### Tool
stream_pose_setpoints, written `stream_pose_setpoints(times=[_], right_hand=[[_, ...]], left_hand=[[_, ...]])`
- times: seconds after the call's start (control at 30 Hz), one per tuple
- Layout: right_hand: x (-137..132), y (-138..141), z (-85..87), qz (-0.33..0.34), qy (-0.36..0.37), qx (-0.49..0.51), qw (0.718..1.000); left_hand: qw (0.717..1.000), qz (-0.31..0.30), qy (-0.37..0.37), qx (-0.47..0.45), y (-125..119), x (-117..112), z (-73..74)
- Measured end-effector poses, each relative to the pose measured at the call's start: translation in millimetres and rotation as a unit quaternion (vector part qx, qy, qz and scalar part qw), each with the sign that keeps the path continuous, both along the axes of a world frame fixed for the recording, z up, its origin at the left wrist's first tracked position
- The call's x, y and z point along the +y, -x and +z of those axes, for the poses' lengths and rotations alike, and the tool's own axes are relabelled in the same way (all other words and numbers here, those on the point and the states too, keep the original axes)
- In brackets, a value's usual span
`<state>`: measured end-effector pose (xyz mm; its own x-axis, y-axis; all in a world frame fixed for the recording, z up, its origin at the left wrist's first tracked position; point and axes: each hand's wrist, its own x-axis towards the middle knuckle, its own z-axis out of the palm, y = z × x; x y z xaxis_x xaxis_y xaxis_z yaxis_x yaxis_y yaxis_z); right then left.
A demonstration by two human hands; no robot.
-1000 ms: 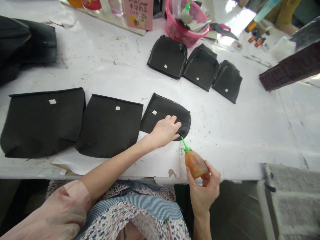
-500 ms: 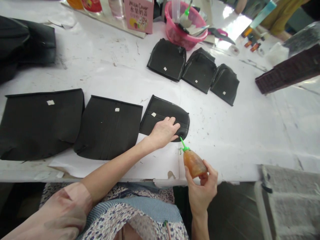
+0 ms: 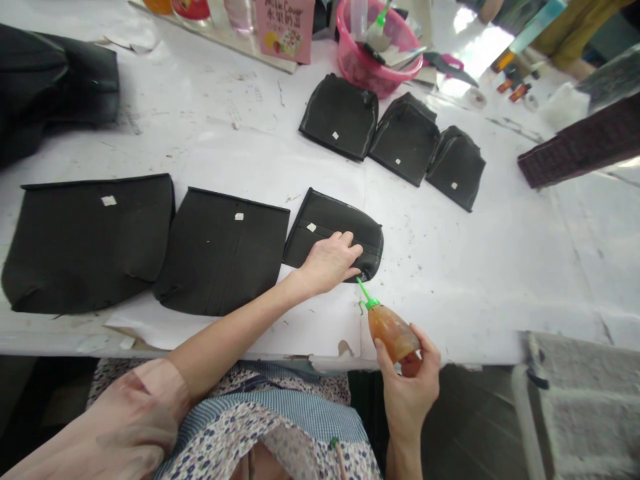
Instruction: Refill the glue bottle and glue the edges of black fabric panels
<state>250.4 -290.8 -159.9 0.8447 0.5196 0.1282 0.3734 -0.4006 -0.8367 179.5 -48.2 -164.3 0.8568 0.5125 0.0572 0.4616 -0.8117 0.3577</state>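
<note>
My right hand (image 3: 413,373) grips a squeeze bottle (image 3: 393,331) of amber liquid, tilted so its thin green nozzle points up and left. The nozzle tip is at the lower right edge of a small black leather-like piece (image 3: 345,217); whether it touches cannot be told. Across that piece lies my left hand (image 3: 333,262), fingers spread and resting on its surface, thumb near the nozzle. The piece has a rounded right end and a small white sticker. To its left, two larger black pieces (image 3: 225,260) (image 3: 90,247) with stickers lie flat in a row.
Three smaller black pieces (image 3: 343,117) lie farther back, beside a pink basket (image 3: 370,70) of tools. A pink box (image 3: 285,33) stands at the back. Black material (image 3: 60,87) is heaped at left. On the right are a dark maroon ridged object (image 3: 575,147) and a grey padded seat (image 3: 590,407).
The nozzle tip has shifted slightly left and down along the small piece's edge, and a wet shine shows there now. My left hand stays on the piece. The view has shifted a little.
</note>
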Motion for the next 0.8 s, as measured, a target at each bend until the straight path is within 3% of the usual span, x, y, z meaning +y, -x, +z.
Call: stream_pose_setpoints(times=[0.5, 0.67, 0.8], right_hand=[[1, 2, -1.9, -0.009, -0.003, 0.0, 1.0], [-1, 2, -1.0, -0.012, -0.004, -0.003, 1.0], [2, 2, 2.0, -0.016, -0.011, 0.014, 1.0]], left_hand=[[0.998, 0.052, 0.021, 0.021, -26, -12, 0.4], [0.996, 0.021, 0.085, 0.025, -9, -1, 11.0], [0.999, 0.014, 0.015, 0.026, 18, 7, 16.9]])
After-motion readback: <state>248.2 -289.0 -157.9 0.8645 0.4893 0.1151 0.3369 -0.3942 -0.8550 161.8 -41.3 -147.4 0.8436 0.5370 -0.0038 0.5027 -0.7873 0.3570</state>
